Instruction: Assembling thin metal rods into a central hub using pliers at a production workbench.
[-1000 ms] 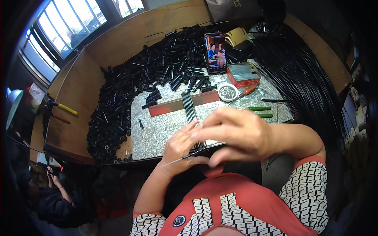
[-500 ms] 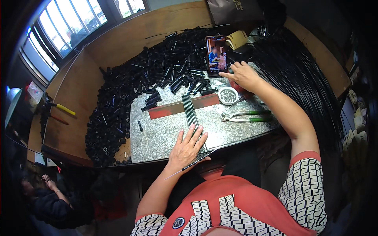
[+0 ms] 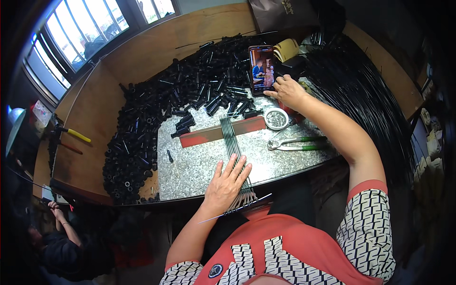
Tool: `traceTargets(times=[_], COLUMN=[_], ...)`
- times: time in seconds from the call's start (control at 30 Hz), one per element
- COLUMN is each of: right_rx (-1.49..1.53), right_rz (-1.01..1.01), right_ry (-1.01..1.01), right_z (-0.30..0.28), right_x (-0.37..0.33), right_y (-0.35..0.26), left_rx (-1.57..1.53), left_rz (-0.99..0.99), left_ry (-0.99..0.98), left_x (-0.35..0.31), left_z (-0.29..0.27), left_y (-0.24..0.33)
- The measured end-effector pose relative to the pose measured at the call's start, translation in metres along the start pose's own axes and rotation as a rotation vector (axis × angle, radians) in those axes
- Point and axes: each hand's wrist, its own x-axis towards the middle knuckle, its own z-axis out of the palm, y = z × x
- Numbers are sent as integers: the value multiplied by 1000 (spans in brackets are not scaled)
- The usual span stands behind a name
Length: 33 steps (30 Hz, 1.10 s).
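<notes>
My left hand [image 3: 223, 187] lies flat, fingers spread, over a row of thin dark rods [image 3: 229, 140]. The rods run from a red metal bar [image 3: 204, 136] toward me and overhang the table's front edge. Their near ends are bent and line up along a thin metal wire [image 3: 259, 199] that crosses them. My right hand [image 3: 290, 92] reaches to an upright phone [image 3: 262, 71] with a lit screen. One extended finger is at its lower edge; the other fingers are loosely bent beside it, holding nothing visible.
A white bowl [image 3: 277, 118] of small metal pieces and green-handled pincers [image 3: 297, 144] lie on the speckled tabletop [image 3: 190, 166]. Black tubular parts [image 3: 142, 123] heap at left and back, long black rods [image 3: 361, 90] at right. Another person [image 3: 61, 237] sits lower left.
My right hand has shifted slightly, its raised fingers coming down beside the phone. My left hand has slid slightly nearer me; the rods' near ends and the wire now show more beyond the table edge.
</notes>
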Motion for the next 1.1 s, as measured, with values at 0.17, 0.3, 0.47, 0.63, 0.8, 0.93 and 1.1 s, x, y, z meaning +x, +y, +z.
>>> traceTargets(times=[0.17, 0.3, 0.47, 0.63, 0.8, 0.93, 1.1], right_rx=[-13, 91, 589, 1240, 1422, 1458, 1571], right_rz=[18, 26, -100, -438, -496, -538, -513], right_ry=[-52, 45, 240, 211, 96, 285, 357], right_z=[-4, -31, -97, -131, -143, -140, -143], right_x=[-3, -26, -70, -101, -101, -94, -93], right_y=[2, -1, -33, -73, -96, -122, -150], left_rx=[-17, -59, 1, -60, -132, -168, -119], left_rz=[6, 4, 10, -6, -42, -67, -40], left_ry=[13, 30, 25, 15, -23, -72, -79], left_x=[1, 1, -3, 1, 1, 1, -3], left_z=[1, -2, 3, -4, -9, -8, 3], left_y=[0, 1, -2, 2, 5, 5, 1])
